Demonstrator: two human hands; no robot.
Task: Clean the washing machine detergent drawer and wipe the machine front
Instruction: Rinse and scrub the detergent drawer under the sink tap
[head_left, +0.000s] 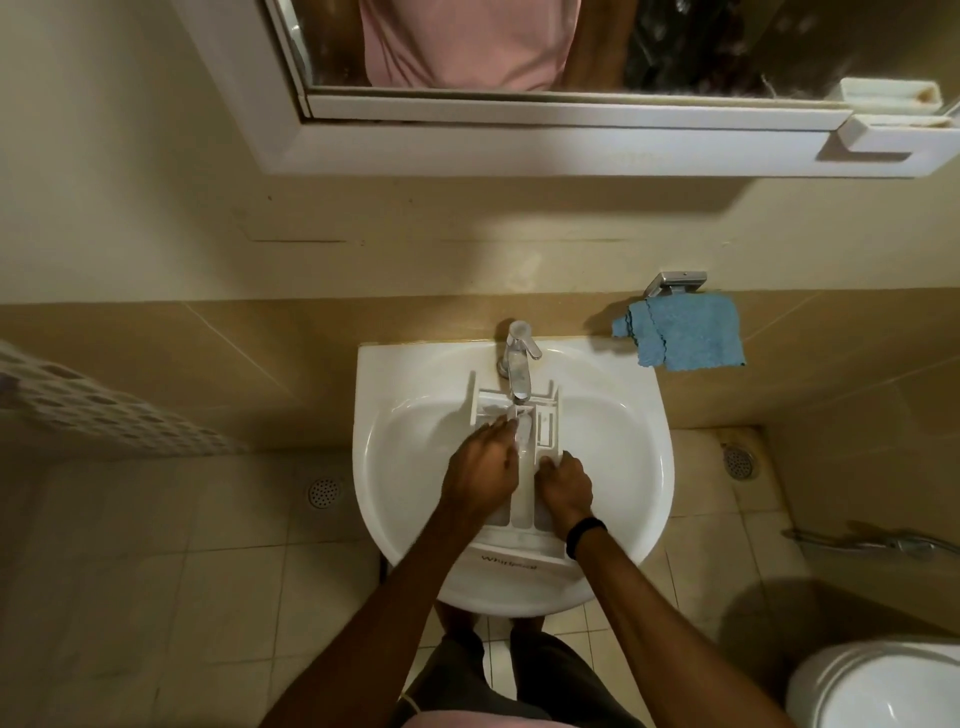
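The white detergent drawer (524, 499) lies lengthwise in the white sink (415, 395), its front panel toward me and its far end under the chrome tap (517, 364), where water runs into it. My left hand (480, 475) lies over the drawer's left compartments with its fingertips reaching into the water stream. My right hand (566, 488) grips the drawer's right side wall, fingers curled over it; a black band circles that wrist. A blue cloth (685, 332) hangs from a metal holder on the wall, right of the sink.
A mirror cabinet (519, 135) hangs above the sink. A white perforated basket (104, 415) stands at the left, a toilet (878, 686) at the lower right. Floor drains sit on both sides of the sink. A spray hose (883, 543) lies at the right wall.
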